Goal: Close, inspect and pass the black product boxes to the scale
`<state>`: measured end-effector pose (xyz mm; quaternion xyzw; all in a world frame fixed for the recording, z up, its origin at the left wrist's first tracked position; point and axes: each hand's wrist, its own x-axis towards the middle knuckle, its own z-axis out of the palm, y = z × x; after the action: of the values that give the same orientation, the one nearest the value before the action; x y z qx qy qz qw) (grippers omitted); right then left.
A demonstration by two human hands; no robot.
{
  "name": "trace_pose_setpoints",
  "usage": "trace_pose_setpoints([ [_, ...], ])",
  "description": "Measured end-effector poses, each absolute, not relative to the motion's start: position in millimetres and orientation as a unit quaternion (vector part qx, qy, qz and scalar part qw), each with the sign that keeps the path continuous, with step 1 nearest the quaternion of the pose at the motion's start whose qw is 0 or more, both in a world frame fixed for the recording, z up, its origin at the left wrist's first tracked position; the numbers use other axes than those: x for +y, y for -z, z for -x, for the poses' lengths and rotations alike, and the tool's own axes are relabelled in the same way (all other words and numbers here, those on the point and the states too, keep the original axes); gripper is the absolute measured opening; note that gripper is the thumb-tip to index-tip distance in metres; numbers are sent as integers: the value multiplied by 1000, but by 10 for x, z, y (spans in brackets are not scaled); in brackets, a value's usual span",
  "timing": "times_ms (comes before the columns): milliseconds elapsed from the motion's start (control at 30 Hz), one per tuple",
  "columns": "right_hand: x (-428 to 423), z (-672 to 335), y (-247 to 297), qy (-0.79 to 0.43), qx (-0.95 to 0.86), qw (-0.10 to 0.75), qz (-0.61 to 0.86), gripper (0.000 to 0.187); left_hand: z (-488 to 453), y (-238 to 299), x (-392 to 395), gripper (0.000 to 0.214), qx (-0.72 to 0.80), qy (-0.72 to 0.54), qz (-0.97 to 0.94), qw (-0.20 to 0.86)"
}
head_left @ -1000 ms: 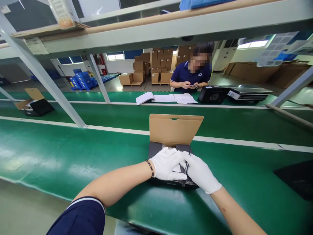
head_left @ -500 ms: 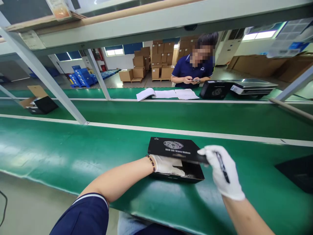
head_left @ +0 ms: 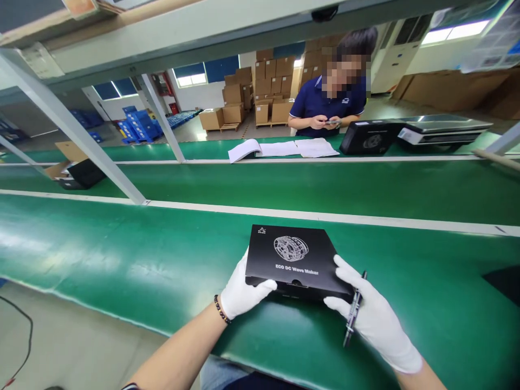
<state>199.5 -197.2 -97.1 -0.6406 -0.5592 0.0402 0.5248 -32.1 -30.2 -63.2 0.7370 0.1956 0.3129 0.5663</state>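
The left hand clasps the black box at its near-left corner. The right hand, fingers curled round a pen, steadies the right edge. The pen could scratch the lid.

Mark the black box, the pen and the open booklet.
black box (head_left: pixel 294 260): head view, middle of the printed lid.
pen (head_left: pixel 352 317): head view, middle of the barrel.
open booklet (head_left: pixel 280 148): head view, flat white page.
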Motion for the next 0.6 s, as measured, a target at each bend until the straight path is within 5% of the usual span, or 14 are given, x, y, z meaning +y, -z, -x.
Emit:
trace_pose_setpoints([
  [233,-1942,-1922,1061,-1,-585,557,589,38,379,888,-267,101,291,-403,-768,405],
  [433,-1983,-1938,1108,151,-621,445,627,42,489,908,-189,74,298,-317,-840,324],
  [600,-1942,-1838,1043,211,-592,439,643,44,472,780,-179,75,310,-326,-842,297],
])
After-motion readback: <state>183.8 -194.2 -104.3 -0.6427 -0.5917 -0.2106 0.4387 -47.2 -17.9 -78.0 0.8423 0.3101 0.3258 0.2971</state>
